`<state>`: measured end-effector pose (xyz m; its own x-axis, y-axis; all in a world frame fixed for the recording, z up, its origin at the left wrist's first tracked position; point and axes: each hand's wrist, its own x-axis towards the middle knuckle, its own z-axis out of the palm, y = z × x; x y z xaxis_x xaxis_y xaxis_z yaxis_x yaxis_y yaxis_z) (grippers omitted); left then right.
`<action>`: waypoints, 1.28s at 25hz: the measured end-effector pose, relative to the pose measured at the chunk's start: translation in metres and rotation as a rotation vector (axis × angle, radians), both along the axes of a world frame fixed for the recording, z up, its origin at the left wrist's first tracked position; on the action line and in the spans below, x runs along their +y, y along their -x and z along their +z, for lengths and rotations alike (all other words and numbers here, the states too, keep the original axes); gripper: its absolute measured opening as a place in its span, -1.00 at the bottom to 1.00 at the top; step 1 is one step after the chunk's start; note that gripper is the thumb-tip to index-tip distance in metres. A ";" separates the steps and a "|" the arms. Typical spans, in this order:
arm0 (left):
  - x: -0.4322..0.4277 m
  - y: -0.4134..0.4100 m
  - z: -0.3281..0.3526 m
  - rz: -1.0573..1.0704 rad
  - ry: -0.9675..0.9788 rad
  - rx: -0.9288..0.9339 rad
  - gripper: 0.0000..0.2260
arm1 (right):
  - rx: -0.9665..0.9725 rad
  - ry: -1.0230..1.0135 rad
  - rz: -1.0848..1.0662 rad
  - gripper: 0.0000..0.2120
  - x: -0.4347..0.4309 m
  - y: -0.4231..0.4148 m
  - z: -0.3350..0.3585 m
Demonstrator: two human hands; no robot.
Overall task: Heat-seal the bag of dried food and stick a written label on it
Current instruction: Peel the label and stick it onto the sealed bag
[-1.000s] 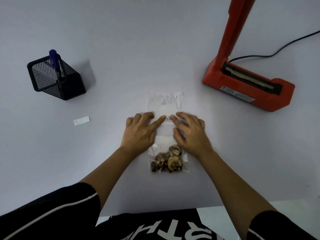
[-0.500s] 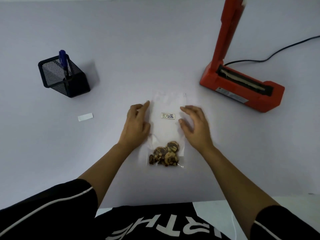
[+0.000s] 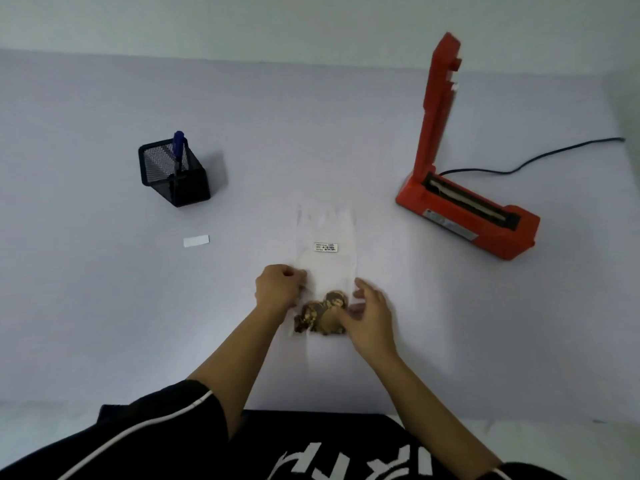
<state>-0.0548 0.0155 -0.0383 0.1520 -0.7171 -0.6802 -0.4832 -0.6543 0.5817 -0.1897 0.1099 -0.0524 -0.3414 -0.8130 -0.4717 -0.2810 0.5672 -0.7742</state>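
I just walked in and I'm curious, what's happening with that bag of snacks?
A person has a clear bag of dried food lying on the table. The left hand grips its left edge and the right hand is at its right edge. A written label is already stuck on it. The red heat sealer stands open to the right. The pen sits in its mesh holder.

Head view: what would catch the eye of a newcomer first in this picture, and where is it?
The red heat sealer at the right, its arm raised upright, stands out most. In the middle lies the clear bag with a small label stuck on it, the left hand gripping its left edge and the right hand at its right side. A black mesh holder stands far left.
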 end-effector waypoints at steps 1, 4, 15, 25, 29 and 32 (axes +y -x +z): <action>-0.008 -0.002 0.004 0.038 0.004 0.032 -0.79 | -0.032 0.003 -0.019 -0.38 -0.009 -0.002 0.002; -0.050 -0.007 0.022 0.108 0.060 0.146 -0.82 | -0.069 0.065 -0.049 -0.39 -0.051 -0.004 0.013; -0.280 0.005 0.035 0.074 0.118 0.249 -0.88 | -0.055 0.185 -0.115 -0.41 -0.277 0.008 0.027; -0.345 0.035 -0.006 -0.064 0.145 0.020 -0.77 | 0.026 0.103 -0.098 -0.38 -0.343 0.032 -0.010; -0.352 0.042 0.000 -0.171 0.224 -0.104 -0.75 | 0.047 0.109 -0.092 -0.38 -0.352 0.037 -0.011; -0.339 0.042 0.022 -0.258 0.319 -0.221 -0.75 | 0.051 0.089 -0.066 -0.38 -0.353 0.039 -0.009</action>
